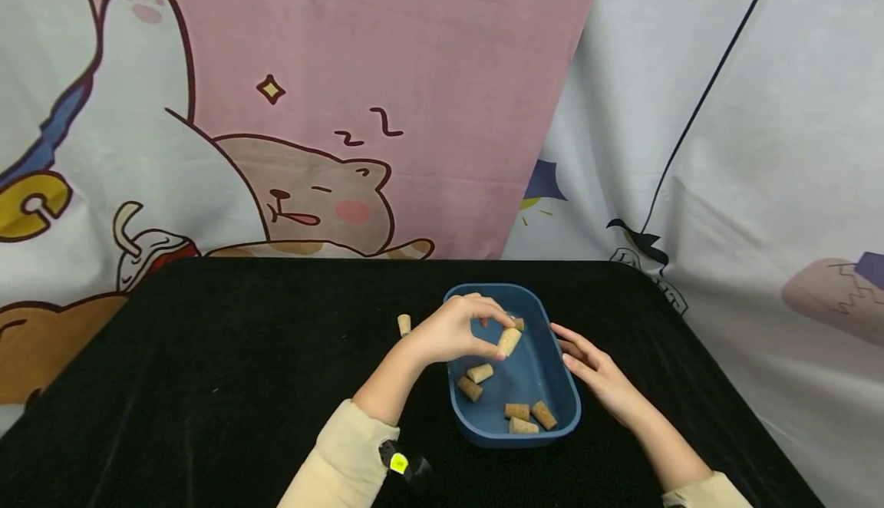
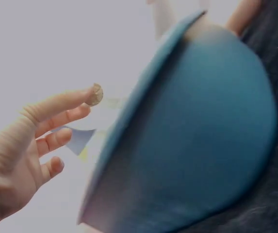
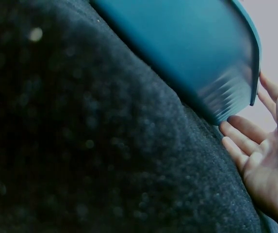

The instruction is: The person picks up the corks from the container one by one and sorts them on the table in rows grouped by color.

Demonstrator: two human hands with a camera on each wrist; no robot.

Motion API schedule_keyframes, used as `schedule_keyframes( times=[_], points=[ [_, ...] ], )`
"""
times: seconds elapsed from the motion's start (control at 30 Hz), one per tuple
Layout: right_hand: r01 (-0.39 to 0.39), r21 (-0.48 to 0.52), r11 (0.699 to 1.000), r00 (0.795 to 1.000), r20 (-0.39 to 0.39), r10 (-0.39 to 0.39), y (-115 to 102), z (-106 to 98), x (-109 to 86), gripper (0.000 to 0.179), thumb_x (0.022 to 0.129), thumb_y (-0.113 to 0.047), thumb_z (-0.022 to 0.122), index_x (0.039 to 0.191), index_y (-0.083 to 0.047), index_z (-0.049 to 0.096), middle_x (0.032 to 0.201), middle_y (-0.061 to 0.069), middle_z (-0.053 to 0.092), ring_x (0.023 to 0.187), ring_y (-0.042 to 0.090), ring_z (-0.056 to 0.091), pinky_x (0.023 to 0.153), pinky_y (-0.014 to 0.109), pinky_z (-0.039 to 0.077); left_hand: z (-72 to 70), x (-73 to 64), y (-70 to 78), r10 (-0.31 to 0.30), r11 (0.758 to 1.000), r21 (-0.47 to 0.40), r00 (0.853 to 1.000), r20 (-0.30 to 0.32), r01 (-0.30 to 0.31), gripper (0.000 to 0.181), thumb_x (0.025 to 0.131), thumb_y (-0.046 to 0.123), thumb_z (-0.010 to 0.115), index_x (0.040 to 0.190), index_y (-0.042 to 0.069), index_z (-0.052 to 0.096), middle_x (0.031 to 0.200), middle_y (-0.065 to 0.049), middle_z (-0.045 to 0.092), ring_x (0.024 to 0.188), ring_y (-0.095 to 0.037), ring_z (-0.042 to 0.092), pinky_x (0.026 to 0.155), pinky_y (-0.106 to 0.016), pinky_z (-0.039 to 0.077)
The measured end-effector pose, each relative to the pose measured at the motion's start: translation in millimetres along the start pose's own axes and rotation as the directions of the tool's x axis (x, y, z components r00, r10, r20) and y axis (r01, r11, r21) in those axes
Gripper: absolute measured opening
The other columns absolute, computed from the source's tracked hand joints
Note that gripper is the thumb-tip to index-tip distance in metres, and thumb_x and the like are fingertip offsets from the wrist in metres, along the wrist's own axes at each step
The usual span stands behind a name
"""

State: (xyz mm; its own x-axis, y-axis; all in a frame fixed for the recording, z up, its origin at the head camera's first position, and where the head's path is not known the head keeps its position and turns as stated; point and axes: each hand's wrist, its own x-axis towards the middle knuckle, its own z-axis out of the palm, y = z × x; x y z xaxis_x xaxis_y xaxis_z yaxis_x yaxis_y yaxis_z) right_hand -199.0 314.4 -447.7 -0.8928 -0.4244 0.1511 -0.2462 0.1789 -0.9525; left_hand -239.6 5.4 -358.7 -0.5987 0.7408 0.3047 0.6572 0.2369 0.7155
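Observation:
Between thumb and fingers my left hand [image 1: 459,329] pinches a cork [image 1: 509,341] above the blue plastic bin [image 1: 532,377]. The round end of that cork [image 2: 95,94] shows at the fingertips in the left wrist view, higher than the rim. Against the bin's right side rests my right hand [image 1: 602,376], its fingers extended along the wall. In the right wrist view those fingers [image 3: 243,133] touch the outside of the bin [image 3: 202,53] near its corner. Several corks [image 1: 516,411] lie scattered on the bin floor, and another cork [image 1: 519,324] is partly hidden behind my left hand.
One more cork [image 1: 404,324] is on the black cloth-covered table [image 1: 242,385], left of the bin and close to my left wrist. A printed curtain [image 1: 442,94] hangs behind the table's far edge.

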Motion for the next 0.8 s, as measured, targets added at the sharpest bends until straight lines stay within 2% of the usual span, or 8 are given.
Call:
schedule_keyframes(
  times=[0.17, 0.33, 0.57, 0.8],
  points=[
    [0.004, 0.001, 1.0, 1.0, -0.003, -0.004, 0, 1, -0.2, 0.05, 0.103, -0.011, 0.037, 0.151, -0.006, 0.022, 0.144, 0.035, 0.028, 0.116, 0.008, 0.054, 0.088, 0.033, 0.049, -16.5, -7.3, -1.2, -0.015, 1.0, 0.014, 0.996, -0.087, 0.017, 0.033, 0.076, 0.023, 0.083, 0.106, 0.017, 0.072, 0.104, 0.012, 0.064, 0.092, -0.013, 0.053, 0.077, -0.029, 0.045],
    [0.007, -0.009, 1.0, 1.0, -0.009, -0.007, 0, 1, -0.1, 0.05, 0.103, -0.01, 0.037, 0.151, -0.006, 0.023, 0.144, 0.035, 0.028, 0.116, 0.006, 0.053, 0.088, 0.032, 0.048, -32.9, -16.2, -4.8, -0.038, 0.999, 0.013, 0.985, -0.17, 0.04, 0.032, 0.074, 0.023, 0.084, 0.103, 0.016, 0.072, 0.1, 0.01, 0.063, 0.09, -0.02, 0.052, 0.074, -0.033, 0.045],
    [0.002, -0.02, 1.0, 1.0, -0.012, -0.002, 1, 0, -0.5, 0.05, 0.103, -0.011, 0.038, 0.151, -0.007, 0.023, 0.145, 0.034, 0.028, 0.116, 0.005, 0.052, 0.088, 0.032, 0.048, -52.6, -30.4, -11.2, -0.114, 0.991, 0.028, 0.954, -0.277, 0.127, 0.031, 0.072, 0.023, 0.085, 0.1, 0.018, 0.072, 0.098, 0.008, 0.06, 0.091, -0.023, 0.051, 0.075, -0.036, 0.042],
    [0.013, -0.023, 1.0, 1.0, -0.002, -0.013, 1, -1, -0.8, 0.049, 0.103, -0.009, 0.037, 0.151, -0.006, 0.023, 0.144, 0.035, 0.029, 0.117, 0.006, 0.052, 0.089, 0.032, 0.048, -65.3, -42.6, -24.2, -0.161, 0.984, 0.02, 0.928, -0.337, 0.178, 0.032, 0.072, 0.02, 0.086, 0.099, 0.018, 0.071, 0.096, 0.003, 0.061, 0.089, -0.021, 0.049, 0.072, -0.038, 0.04]
  ],
)
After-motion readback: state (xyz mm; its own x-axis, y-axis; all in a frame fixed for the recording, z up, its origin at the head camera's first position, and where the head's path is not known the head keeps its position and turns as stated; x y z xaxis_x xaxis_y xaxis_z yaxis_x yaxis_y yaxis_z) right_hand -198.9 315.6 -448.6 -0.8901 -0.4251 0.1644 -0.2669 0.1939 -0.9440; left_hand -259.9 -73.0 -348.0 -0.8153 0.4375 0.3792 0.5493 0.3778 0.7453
